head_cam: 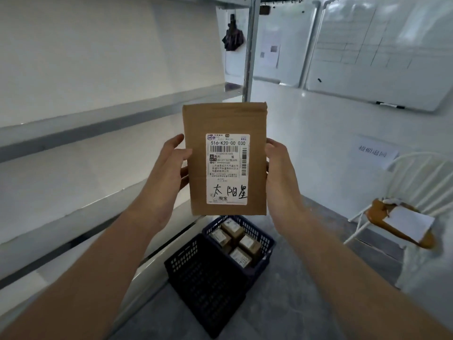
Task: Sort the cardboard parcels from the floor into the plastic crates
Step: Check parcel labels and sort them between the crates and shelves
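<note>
I hold a flat brown cardboard parcel (224,119) upright in front of me, its white shipping label with handwriting facing me. My left hand (169,165) grips its left edge, thumb on the front. My right hand (279,168) grips its right edge. Below it on the grey floor stand two dark blue plastic crates side by side. The far crate (266,238) holds several small cardboard parcels (248,244). The near crate (208,285) looks dark inside; I cannot tell its contents.
White metal shelving (93,123) runs along the left, with an upright post (250,50). A white wire chair (414,182) at the right carries a brown padded envelope (382,222) with a white label. A whiteboard (382,50) leans at the back right.
</note>
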